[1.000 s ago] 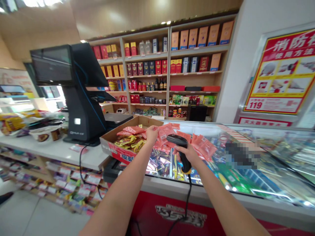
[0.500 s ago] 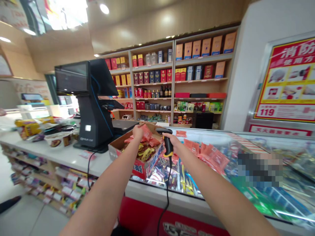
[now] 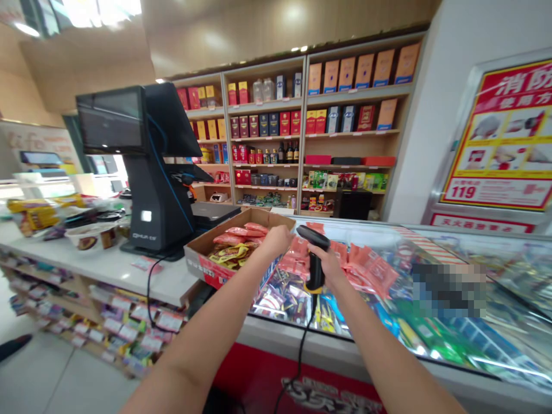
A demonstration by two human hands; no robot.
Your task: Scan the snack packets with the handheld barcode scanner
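Note:
My right hand (image 3: 324, 260) is wrapped around the handle of a black and yellow barcode scanner (image 3: 315, 270), held upright above the glass counter, its cable hanging down. My left hand (image 3: 278, 240) is over the right rim of an open cardboard box (image 3: 199, 267), fingers curled and partly hidden; what they hold, if anything, cannot be made out. Orange-red snack packets (image 3: 245, 231) lie stacked in the box beside yellow and brown packets (image 3: 230, 254). More orange-red packets (image 3: 373, 270) are spread on the glass to the right of the scanner, and some lie between my hands.
A black checkout terminal (image 3: 155, 195) stands left of the box on the white counter (image 3: 129, 279). The glass display counter (image 3: 276, 313) holds many small packs. Shelves (image 3: 265, 138) of boxes and bottles line the back wall. Bagged snacks (image 3: 32, 215) sit at far left.
My left hand has moved right, from holding an orange-red packet over the box to the box's right rim. The scanner has shifted right and slightly down, and now stands more upright.

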